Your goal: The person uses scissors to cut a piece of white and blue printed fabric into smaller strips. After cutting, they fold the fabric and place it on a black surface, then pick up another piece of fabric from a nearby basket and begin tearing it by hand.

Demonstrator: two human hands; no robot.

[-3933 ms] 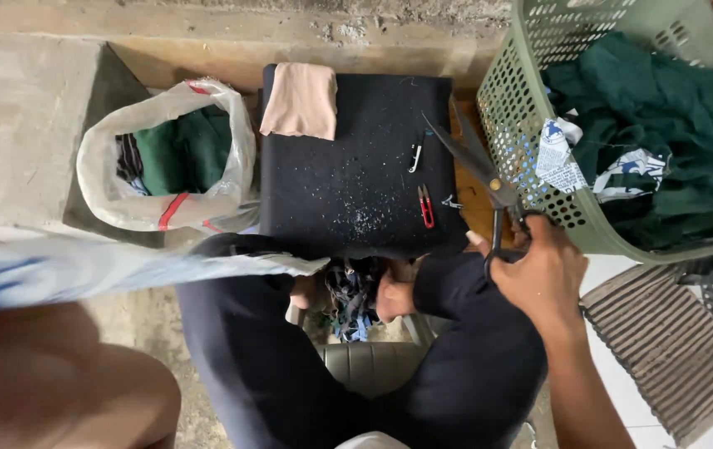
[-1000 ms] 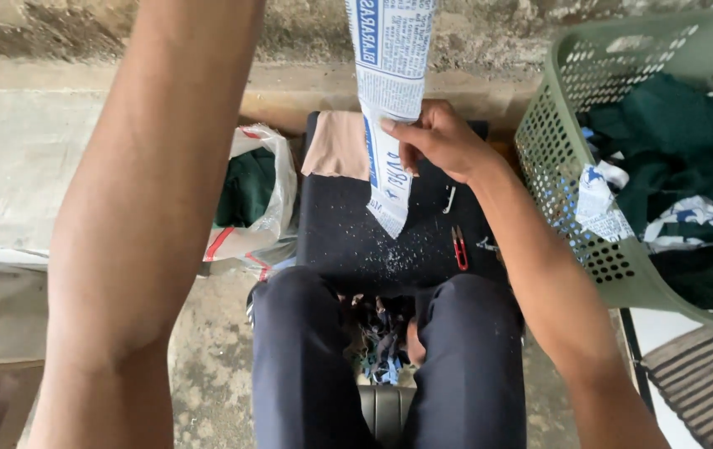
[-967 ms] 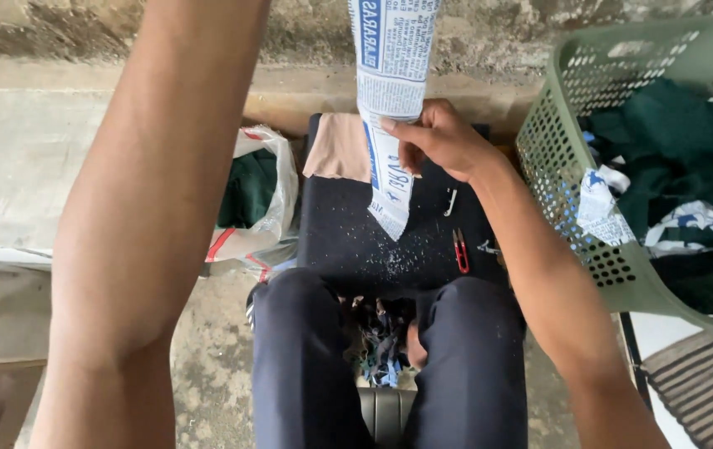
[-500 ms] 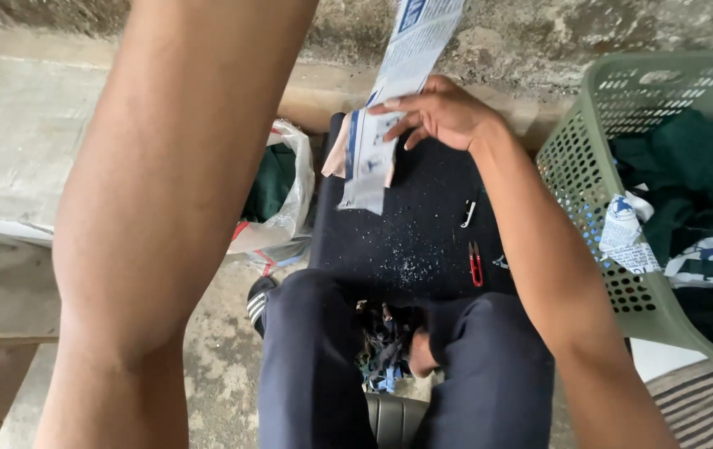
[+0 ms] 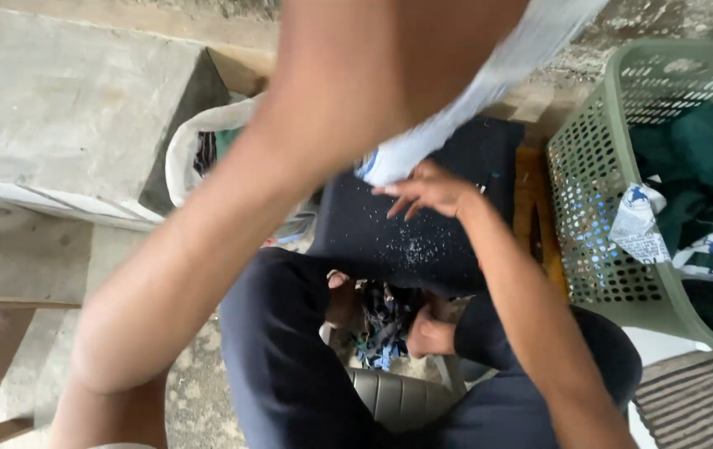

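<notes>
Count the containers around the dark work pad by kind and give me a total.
Green plastic laundry basket, holding dark green cloth and printed scraps: 1
White plastic bag, with green cloth inside: 1
Total: 2

The right hand hovers over the dark work pad, beside the printed white strip. The left hand is out of view.

Right hand [image 5: 429, 189] was out ahead, palm down, fingers [image 5: 396, 191] spread and loose, forearm running back to lower right. Left forearm [image 5: 290, 179] crossed diagonally above the right hand; its hand was out of frame.
</notes>
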